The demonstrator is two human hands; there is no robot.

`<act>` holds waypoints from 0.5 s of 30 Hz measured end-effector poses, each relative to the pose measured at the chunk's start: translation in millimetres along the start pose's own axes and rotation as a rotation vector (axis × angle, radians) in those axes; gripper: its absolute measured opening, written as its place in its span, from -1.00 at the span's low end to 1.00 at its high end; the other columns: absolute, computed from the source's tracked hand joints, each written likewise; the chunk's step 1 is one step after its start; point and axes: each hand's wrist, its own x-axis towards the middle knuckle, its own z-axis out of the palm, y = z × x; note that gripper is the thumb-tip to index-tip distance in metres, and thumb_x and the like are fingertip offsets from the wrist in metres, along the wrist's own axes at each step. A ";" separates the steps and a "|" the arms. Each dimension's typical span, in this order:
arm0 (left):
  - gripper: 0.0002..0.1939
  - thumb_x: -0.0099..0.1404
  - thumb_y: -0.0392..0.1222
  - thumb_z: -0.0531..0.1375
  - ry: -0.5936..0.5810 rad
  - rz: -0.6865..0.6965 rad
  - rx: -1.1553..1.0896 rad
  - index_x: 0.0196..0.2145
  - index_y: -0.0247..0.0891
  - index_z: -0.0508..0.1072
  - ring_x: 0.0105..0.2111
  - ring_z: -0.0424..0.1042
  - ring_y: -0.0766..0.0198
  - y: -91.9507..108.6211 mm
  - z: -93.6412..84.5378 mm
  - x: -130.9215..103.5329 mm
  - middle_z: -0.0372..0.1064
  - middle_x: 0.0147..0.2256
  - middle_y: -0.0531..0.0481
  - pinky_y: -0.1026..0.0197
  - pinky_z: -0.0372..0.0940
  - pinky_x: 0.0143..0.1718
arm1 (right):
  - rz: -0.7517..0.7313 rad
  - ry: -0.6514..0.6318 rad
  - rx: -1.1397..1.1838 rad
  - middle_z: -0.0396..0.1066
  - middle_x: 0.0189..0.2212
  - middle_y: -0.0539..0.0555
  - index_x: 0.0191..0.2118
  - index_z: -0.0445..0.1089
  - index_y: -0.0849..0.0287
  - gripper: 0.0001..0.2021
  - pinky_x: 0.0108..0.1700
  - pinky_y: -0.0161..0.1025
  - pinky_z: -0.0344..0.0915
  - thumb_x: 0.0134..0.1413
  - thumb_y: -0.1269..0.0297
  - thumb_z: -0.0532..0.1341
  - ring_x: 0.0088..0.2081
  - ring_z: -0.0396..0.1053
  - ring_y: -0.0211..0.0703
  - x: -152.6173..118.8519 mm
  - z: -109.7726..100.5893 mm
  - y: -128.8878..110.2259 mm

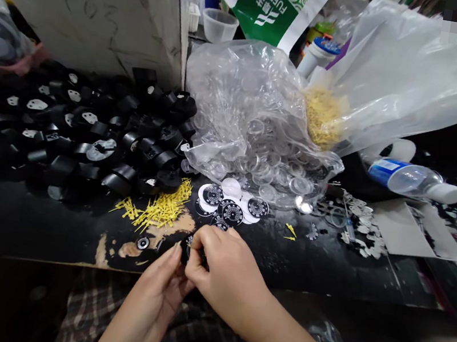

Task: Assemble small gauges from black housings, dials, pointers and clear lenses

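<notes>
At the table's front edge my left hand (160, 290) is closed around a black dial piece (186, 243) with white numbers, mostly hidden by my fingers. My right hand (230, 269) is bent over the same piece, thumb and forefinger pinched together at its face. What lies in that pinch is hidden. Just beyond the hands is a loose heap of black printed dial discs (233, 212) and white discs. To its left lie many thin yellow pointers (164, 207). A small metal ring (143, 243) rests on the worn tabletop left of my left hand.
Black round housings (118, 182) are piled at the left. Behind the discs, a plastic bag (246, 81) spills clear round covers (270, 169). Further right are a bag of yellow pieces (324, 117), a lying bottle (413, 180), an open box (414, 229) and white small parts (362, 215).
</notes>
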 end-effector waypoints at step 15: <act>-0.52 0.13 0.01 0.30 -0.003 0.131 0.054 -0.02 -0.20 0.47 0.08 0.34 -0.06 7.5 -4.2 10.2 0.38 0.08 -0.16 -0.04 0.35 0.03 | 0.546 0.276 -0.102 0.29 0.01 0.29 0.01 0.37 0.22 -0.56 0.01 0.13 0.19 0.02 0.13 0.22 -0.01 0.32 0.21 22.7 -39.0 132.6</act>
